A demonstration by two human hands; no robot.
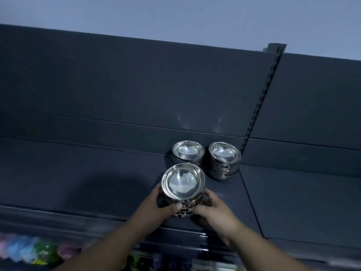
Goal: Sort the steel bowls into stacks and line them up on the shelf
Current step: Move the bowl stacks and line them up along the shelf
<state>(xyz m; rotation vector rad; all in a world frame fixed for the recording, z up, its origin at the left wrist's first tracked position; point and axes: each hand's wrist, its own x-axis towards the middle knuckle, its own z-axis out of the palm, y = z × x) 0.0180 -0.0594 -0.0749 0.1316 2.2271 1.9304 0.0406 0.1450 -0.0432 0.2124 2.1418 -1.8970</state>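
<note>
I have a stack of steel bowls (pixel 183 189) clamped between both hands, my left hand (pixel 162 204) curled round its left side with the thumb across the front, my right hand (pixel 210 207) wrapped round the right. It sits near the front edge of the dark shelf (pixel 97 173), just in front of a low stack (pixel 188 152) at the back; a taller stack (pixel 224 160) stands beside that one, near the shelf's right end. This looks like the placing step. Next I judge I should square this stack with the other two, then let go gently so the bowls don't slide.
</note>
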